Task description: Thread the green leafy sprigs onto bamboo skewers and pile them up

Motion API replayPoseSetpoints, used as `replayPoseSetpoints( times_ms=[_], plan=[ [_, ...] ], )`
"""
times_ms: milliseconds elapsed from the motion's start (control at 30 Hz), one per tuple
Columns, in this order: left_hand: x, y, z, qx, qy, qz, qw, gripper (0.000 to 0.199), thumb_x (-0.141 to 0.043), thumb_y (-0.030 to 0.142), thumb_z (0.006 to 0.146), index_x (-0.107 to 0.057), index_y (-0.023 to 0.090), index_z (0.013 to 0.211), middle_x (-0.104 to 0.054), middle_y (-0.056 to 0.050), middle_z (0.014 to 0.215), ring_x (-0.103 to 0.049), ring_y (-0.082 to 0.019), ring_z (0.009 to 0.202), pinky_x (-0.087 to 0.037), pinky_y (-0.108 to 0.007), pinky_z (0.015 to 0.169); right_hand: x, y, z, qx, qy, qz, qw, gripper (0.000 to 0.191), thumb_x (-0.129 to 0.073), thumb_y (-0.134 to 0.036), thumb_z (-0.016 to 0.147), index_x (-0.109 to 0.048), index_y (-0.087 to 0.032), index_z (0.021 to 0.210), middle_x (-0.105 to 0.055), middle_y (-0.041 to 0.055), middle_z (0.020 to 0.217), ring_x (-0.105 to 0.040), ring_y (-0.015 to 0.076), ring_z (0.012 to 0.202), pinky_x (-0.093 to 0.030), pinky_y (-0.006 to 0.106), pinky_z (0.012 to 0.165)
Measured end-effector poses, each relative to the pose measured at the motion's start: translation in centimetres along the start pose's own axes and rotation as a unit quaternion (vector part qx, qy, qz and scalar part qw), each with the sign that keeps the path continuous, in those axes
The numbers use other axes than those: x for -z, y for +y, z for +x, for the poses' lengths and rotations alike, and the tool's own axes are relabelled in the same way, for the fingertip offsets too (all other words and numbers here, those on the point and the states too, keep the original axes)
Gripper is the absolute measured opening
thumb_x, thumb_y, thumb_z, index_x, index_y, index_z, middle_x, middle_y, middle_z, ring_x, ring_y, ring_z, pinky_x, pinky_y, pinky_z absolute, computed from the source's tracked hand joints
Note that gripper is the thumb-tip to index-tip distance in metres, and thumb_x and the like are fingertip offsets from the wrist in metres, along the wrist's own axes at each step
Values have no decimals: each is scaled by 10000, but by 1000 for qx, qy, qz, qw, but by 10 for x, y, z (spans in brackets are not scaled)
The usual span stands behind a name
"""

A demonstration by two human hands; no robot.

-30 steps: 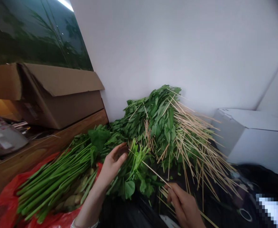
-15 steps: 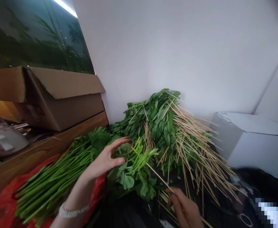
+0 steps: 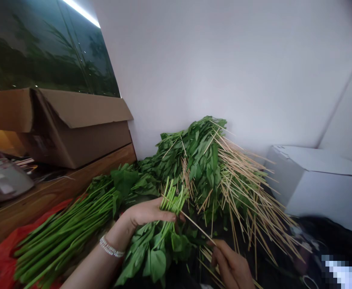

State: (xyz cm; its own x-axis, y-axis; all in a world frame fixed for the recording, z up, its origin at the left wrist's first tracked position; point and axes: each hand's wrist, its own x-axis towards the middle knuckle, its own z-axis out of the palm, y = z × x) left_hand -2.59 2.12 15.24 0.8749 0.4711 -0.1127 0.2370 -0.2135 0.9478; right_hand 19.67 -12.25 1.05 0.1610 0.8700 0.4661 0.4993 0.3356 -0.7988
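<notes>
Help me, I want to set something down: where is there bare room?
The white box's top, beside the wall, looks bare. A wood strip shows between the cardboard box and red plastic bag; flatness unclear. Crowded: around the left hand and right hand, with leafy greens and wooden skewers.

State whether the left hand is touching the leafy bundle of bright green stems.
Touching. The head view shows the bare left hand wrapped around the leafy bundle of bright green stems, its thumb lying across the front.

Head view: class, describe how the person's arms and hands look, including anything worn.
The left hand and right hand wear no gloves. The left forearm shows no sleeve; a pale, shiny, beaded-looking bracelet circles its wrist. No sleeve or jewellery shows on the right.
</notes>
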Motion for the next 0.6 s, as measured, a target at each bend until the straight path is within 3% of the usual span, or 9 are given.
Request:
replayPoseSetpoints(
  times_ms=[133,267,333,467,600],
  plan=[
    [5,-3,-9,2,83,26,996,631,-643,625,734,-650,168,1170,-671,-76,1155,-562,-284,1101,-387,-392,1009,-2,3,0,-39,10,18,999,438,-357,-528,945,-668,-221,916,-573,-27,548,-531,125,462,-429,186,501],
    [13,-3,-19,-19,32,-19,999,823,-673,663,670,-548,151,1302,-609,-119,1276,-525,-342,1174,-373,-431,1026,-5,10,1,-77,6,24,997,480,-360,-574,928,-676,-213,920,-580,-24,545,-506,122,436,-405,193,465],
    [11,-4,-22,-19,29,-28,999,832,-740,598,640,-529,167,1320,-607,-107,1281,-522,-338,1183,-374,-428,1033,-7,13,1,-90,1,29,996,507,-345,-590,925,-678,-208,924,-579,-21,538,-505,123,425,-400,194,446],
    [-5,-10,-23,-1,85,-17,996,744,-821,337,641,-523,209,1311,-642,-61,1226,-568,-283,1125,-429,-393,994,-12,14,-1,-92,16,36,995,523,-350,-611,913,-689,-213,932,-581,-12,529,-547,136,456,-425,191,459],
    [-18,-15,-22,-7,134,-59,989,657,-788,270,693,-532,202,1294,-659,-62,1186,-609,-245,1049,-479,-358,927,-15,12,-2,-84,25,47,995,499,-383,-606,901,-694,-216,920,-574,-9,521,-551,137,464,-435,192,477]
  ],
)
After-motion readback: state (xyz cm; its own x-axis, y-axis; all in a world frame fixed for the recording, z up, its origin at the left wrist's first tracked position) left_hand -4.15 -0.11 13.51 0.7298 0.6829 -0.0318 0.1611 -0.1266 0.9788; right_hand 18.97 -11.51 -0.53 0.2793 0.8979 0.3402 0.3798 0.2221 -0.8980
